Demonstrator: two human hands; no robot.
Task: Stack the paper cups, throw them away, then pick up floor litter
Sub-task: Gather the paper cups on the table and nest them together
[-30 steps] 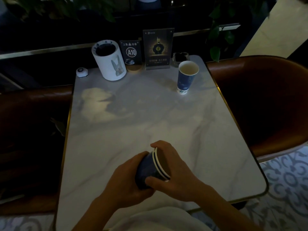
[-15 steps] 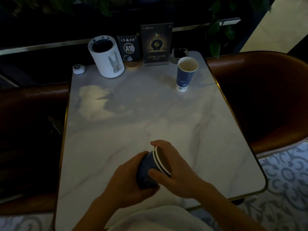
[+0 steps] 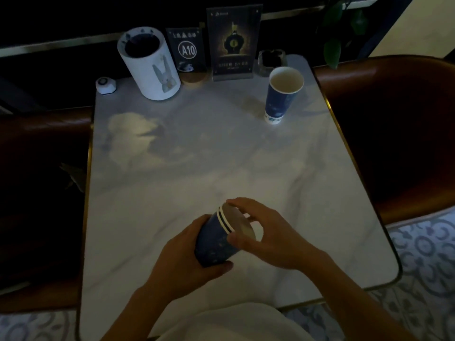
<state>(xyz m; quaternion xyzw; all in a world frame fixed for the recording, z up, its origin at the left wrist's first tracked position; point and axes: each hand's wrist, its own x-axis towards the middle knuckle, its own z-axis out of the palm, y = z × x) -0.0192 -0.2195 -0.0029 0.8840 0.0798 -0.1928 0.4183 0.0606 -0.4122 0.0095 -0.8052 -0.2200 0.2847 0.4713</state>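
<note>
A stack of blue paper cups (image 3: 216,238) with white rims lies tilted above the near part of the marble table (image 3: 197,156), mouth facing right. My left hand (image 3: 182,264) wraps the stack's base. My right hand (image 3: 268,238) rests at the rims, thumb below and fingers over the top, with a gap showing at the mouth. A single blue paper cup (image 3: 282,94) stands upright and empty at the table's far right.
Along the far edge stand a white cylinder holder with a rabbit picture (image 3: 150,64), an A10 table sign (image 3: 187,51), a menu stand (image 3: 232,43), a glass ashtray (image 3: 270,61) and a small white button (image 3: 105,84). Brown chairs (image 3: 394,134) flank the table. Patterned floor tiles lie at the right.
My right hand has loosened from the stack's mouth and its fingers have spread. The view has moved closer to the table.
</note>
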